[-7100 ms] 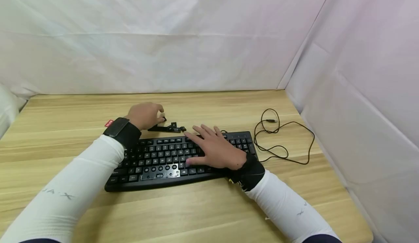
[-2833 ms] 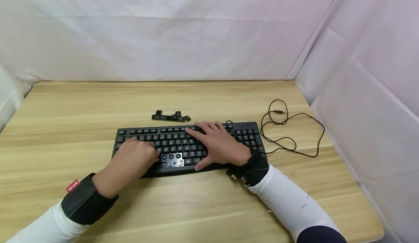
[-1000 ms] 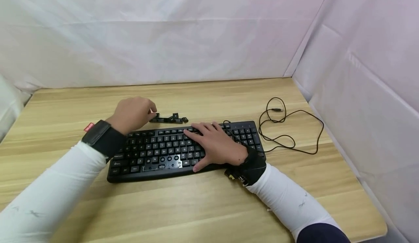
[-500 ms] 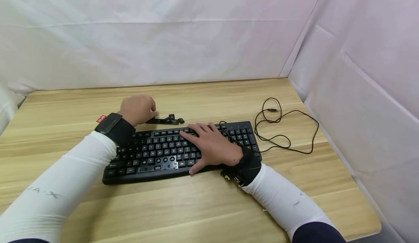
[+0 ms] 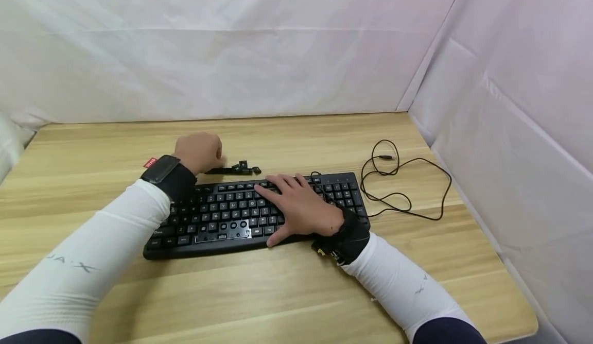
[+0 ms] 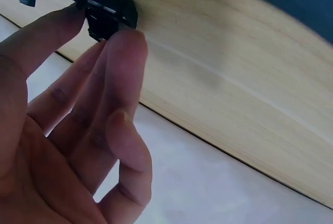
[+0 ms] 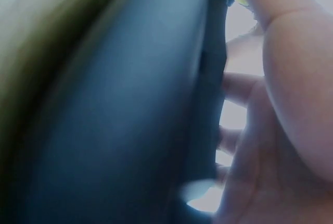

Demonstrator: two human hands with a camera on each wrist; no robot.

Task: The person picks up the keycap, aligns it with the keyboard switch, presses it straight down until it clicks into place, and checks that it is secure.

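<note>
A black computer keyboard (image 5: 231,215) lies on the table, its space bar slot bare and several round key mounts exposed above it. My right hand (image 5: 303,207) rests spread on the keyboard's right half, fingers straight. Behind the keyboard lies the loose space bar (image 5: 238,171), with small keycaps (image 5: 257,170) beside and against it. My left hand (image 5: 199,152) is at the space bar's left end. In the left wrist view, my left thumb and fingertips pinch a small black keycap (image 6: 101,26) right against the bar. The right wrist view is blurred and mostly blocked by a dark surface.
A thin black cable (image 5: 403,205) with a USB plug (image 5: 385,157) lies looped right of the keyboard; part of it crosses the keys near my right hand. White cloth (image 5: 231,50) hangs behind the wooden table (image 5: 278,292) and along its right side.
Since 7.1 s ago, a keycap has come onto one exposed mount. My left hand was over the keyboard, then returned to the loose keys. My right hand stays on the keyboard.
</note>
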